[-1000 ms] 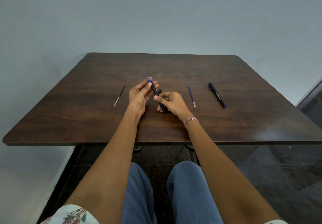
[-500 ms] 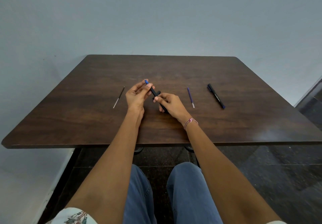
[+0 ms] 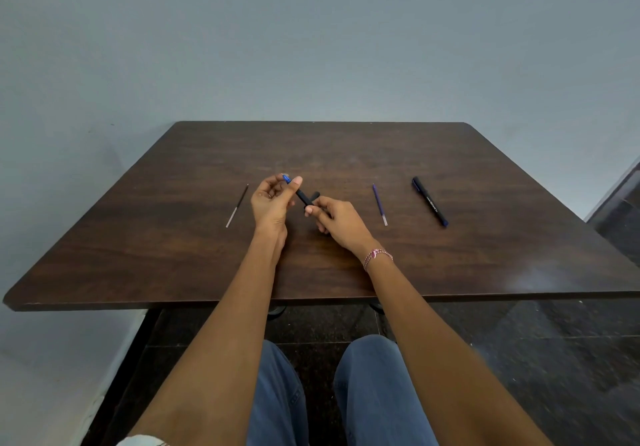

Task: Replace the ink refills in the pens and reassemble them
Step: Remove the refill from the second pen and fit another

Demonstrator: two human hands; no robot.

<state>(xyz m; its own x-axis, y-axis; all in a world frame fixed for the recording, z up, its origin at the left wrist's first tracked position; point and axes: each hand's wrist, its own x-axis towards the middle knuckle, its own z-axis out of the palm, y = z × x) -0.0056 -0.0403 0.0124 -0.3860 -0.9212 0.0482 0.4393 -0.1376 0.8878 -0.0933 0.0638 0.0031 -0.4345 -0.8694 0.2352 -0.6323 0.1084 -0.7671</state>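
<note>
Both hands hold one black pen (image 3: 302, 195) with a blue tip, slanted above the middle of the brown table (image 3: 346, 154). My left hand (image 3: 272, 201) pinches its blue tip end between thumb and fingers. My right hand (image 3: 337, 218) grips the lower end of the barrel. A small black piece (image 3: 316, 195), perhaps a cap, shows just behind my right fingers. A thin dark refill (image 3: 237, 205) lies to the left of my hands. A blue refill (image 3: 379, 204) lies to the right. Further right a whole black pen (image 3: 429, 201) rests on the table.
A plain grey wall stands right behind the table. The table's front edge (image 3: 311, 298) runs above my knees in blue jeans. Dark floor shows to the right.
My left hand has turned palm-up and slid a little left, with its fingers curled closer round the pen's blue tip. The pen has lifted slightly. The right hand keeps its hold.
</note>
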